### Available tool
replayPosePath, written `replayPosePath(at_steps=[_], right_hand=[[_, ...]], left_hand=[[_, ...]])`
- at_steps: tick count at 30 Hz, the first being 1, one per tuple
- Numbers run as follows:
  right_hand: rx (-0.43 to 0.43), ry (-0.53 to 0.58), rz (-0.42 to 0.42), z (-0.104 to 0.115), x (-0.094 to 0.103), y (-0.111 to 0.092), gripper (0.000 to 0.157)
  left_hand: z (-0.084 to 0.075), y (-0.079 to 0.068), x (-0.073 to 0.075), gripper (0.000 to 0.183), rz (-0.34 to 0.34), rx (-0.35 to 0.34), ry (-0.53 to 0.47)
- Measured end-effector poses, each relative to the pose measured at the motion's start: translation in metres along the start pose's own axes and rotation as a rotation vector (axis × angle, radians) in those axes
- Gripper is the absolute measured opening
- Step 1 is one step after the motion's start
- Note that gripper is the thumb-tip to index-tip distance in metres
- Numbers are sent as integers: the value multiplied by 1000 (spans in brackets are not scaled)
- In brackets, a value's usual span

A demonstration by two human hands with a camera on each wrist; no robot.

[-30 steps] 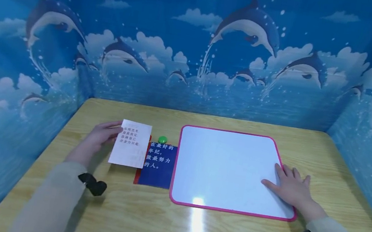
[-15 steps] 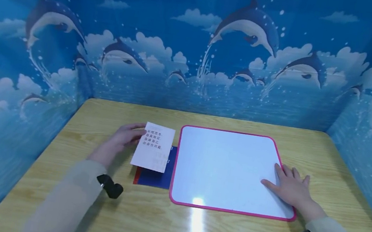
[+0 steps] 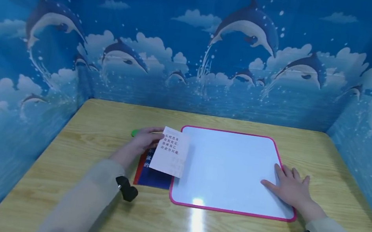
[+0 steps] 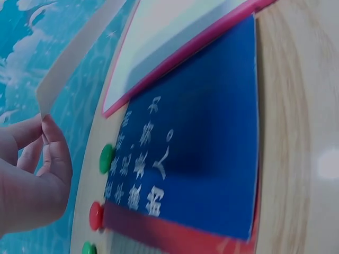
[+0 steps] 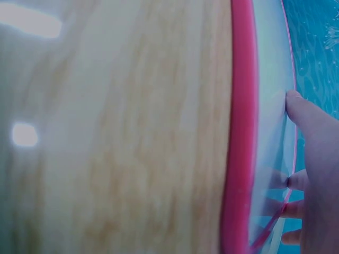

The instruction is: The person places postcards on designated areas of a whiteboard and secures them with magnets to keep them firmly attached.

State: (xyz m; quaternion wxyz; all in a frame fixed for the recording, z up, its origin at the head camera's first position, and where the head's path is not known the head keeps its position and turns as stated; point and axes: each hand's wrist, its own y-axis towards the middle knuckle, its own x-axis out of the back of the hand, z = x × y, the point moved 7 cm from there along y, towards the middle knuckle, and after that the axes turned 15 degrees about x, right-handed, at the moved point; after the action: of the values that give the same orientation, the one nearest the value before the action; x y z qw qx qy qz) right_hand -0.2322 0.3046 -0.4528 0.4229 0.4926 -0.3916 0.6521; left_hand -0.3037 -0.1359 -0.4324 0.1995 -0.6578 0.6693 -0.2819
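My left hand (image 3: 143, 140) pinches a white card (image 3: 170, 153) with printed Chinese characters by its upper left edge. Raised and slightly tilted, the card overlaps the left border of a pink-framed whiteboard (image 3: 228, 169) in the head view; in the left wrist view it shows nearly edge-on between thumb and fingers. Below it lies a dark blue card (image 4: 206, 132) with white characters, partly hidden from the head camera. My right hand (image 3: 291, 189) rests with spread fingers on the whiteboard's right edge; in the right wrist view its thumb (image 5: 304, 108) lies on the white surface.
A red sheet (image 4: 153, 227) shows from under the blue card. Round magnet-like pieces, one green (image 4: 106, 158), one red (image 4: 96, 215) and another green (image 4: 89, 247), line its far side. The wooden table (image 3: 142, 221) is bounded by a blue dolphin-print curtain (image 3: 162, 81).
My left hand has carried the white card to the right, from left of the blue card to over it and the whiteboard's left border. My right hand and the whiteboard have stayed put.
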Motion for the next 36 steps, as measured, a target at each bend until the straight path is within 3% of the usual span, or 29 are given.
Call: replayPosePath(at_steps=[14,29,36], right_hand=[[-6,15,5,-1,-2,0,97],[-11,19,4,-5,-5,1,98],[-8,6,1,-6,-5,2,97]], left_hand=[[7,11,-33,40,-47,10,21],[16,19,-49,38,-136,18,46],[16,17,-56,35,-188,-25,103]])
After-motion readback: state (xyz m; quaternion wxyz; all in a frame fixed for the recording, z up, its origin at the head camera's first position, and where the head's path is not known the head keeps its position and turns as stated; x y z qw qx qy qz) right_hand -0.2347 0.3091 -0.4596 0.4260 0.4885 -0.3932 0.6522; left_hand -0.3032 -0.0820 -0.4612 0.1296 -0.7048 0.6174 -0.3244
